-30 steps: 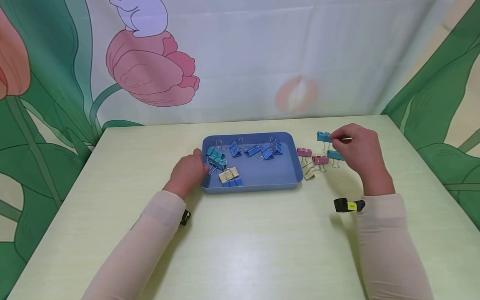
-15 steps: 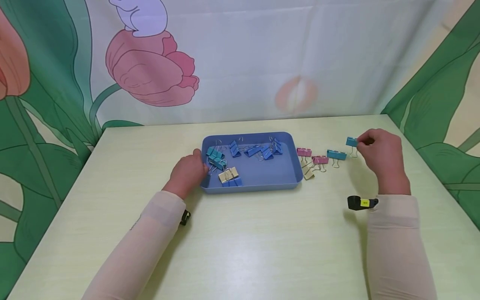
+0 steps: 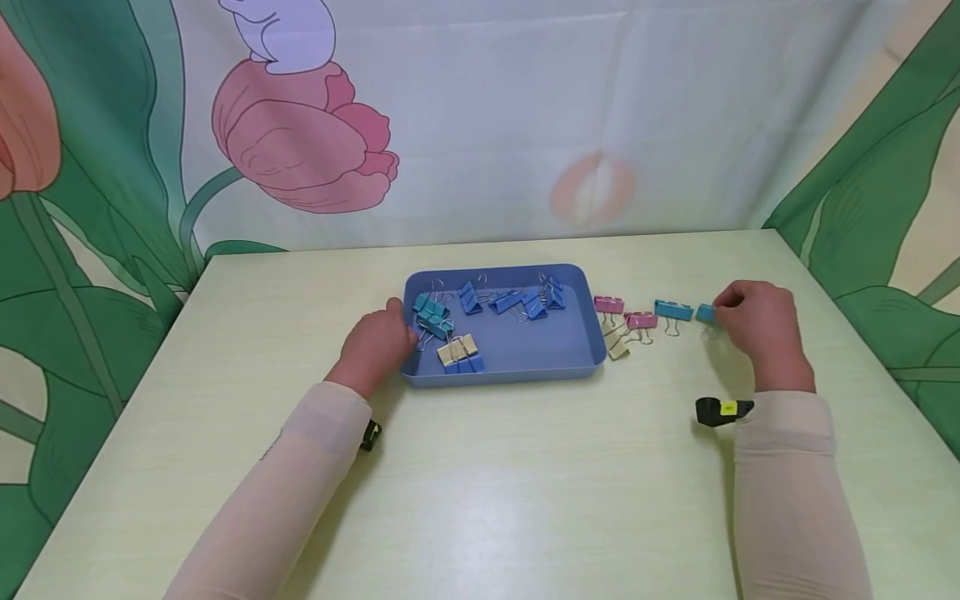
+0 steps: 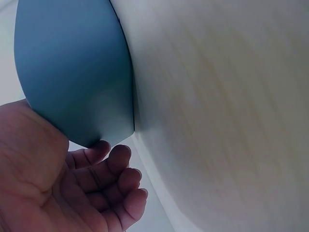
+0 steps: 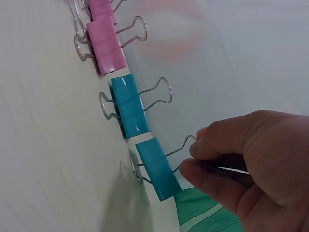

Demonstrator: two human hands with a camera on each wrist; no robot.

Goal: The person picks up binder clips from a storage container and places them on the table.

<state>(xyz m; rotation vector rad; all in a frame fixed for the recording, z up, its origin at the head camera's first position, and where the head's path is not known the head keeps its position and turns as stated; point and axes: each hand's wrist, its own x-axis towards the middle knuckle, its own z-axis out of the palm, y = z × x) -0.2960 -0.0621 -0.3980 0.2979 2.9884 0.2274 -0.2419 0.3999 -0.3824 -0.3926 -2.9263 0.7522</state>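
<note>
My right hand [image 3: 759, 329] pinches a wire handle of a teal binder clip [image 5: 158, 169] between thumb and forefinger, at the table's right side. Just left of it stands another teal binder clip [image 3: 672, 310], and the two line up end to end in the right wrist view. At the left end of the shallow blue tray [image 3: 525, 354], my left hand [image 3: 377, 343] grips the wall. The left wrist view has its curled fingers [image 4: 124, 159] at the tray's corner. Inside the tray lie several blue binder clips [image 3: 507, 302], green clips [image 3: 432, 315] and a cream clip [image 3: 457, 349].
Pink binder clips [image 3: 640, 321] continue the row between the tray and the teal ones. Cream clips [image 3: 618, 345] lie against the tray's right end. A printed curtain [image 3: 480, 125] hangs behind the pale table [image 3: 525, 483].
My right hand has carried the teal clip rightward past the other teal clip, then lowered it toward the table beside that one. The left hand and the tray have stayed put.
</note>
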